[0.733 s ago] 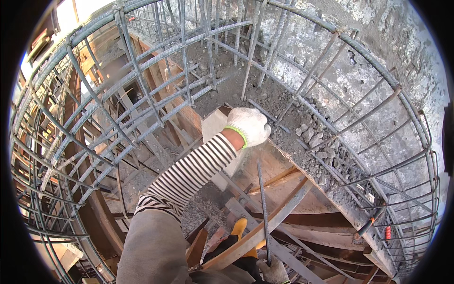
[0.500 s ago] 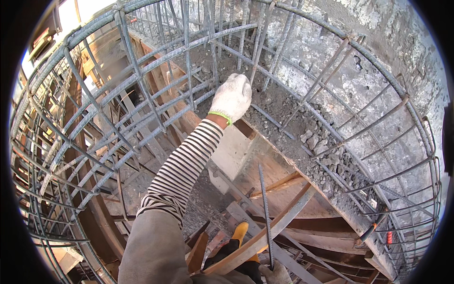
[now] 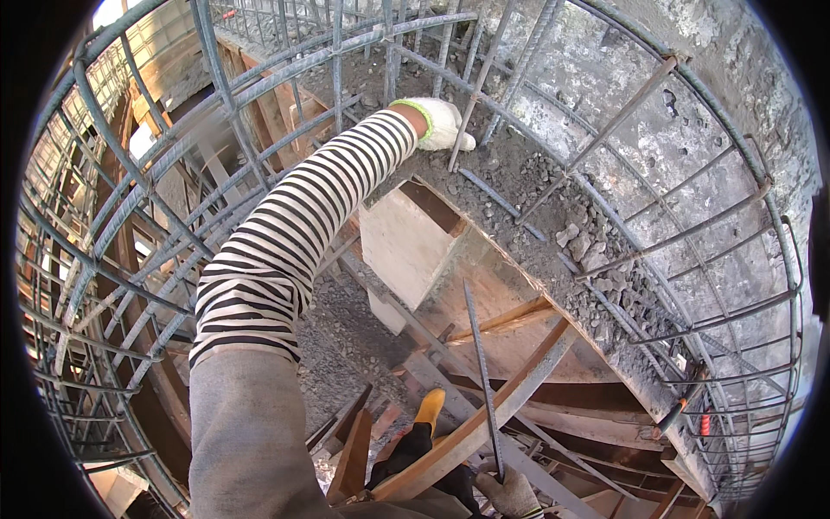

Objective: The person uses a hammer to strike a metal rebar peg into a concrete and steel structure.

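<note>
My left hand (image 3: 437, 123), in a white glove with a green cuff, reaches far out on a striped sleeve. Its fingers curl round an upright rebar bar (image 3: 469, 102) of the curved steel cage. At the bottom edge my right hand (image 3: 510, 493), in a grey glove, grips the lower end of a thin steel rod (image 3: 481, 372) that stands almost upright. A yellow boot toe (image 3: 430, 408) shows just left of it, among wooden planks.
The rebar cage (image 3: 605, 259) curves all around me. A rough concrete wall (image 3: 692, 147) with loose rubble lies behind it on the right. A pale concrete block (image 3: 406, 246) sits below my left arm. Slanting timber planks (image 3: 510, 398) cross the bottom.
My left arm has stretched farther up and away, from the pale block to the upright cage bar. The right hand and rod have stayed low.
</note>
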